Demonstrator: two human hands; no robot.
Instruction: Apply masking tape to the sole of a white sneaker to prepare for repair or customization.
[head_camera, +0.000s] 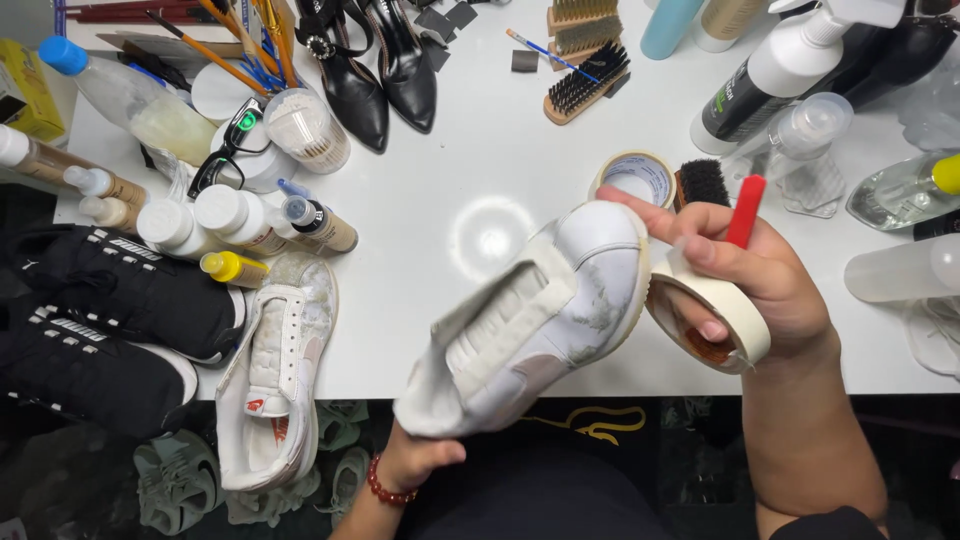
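Note:
My left hand (420, 462) grips the heel of a dirty white sneaker (540, 315) without laces, holding it up over the table's front edge with the toe pointing away to the right. My right hand (745, 275) holds a roll of cream masking tape (712, 318) right beside the sneaker's toe, and its forefinger reaches onto the toe cap. A red-handled tool (746, 210) sticks up behind that hand; whether the fingers hold it is unclear.
A matching white sneaker (278, 385) lies at the front left of the white table (480, 150), beside black sneakers (110, 310). Small bottles (240, 220), a second tape roll (637, 178), brushes (588, 80), black heels (385, 70) and spray bottles (780, 70) crowd the table.

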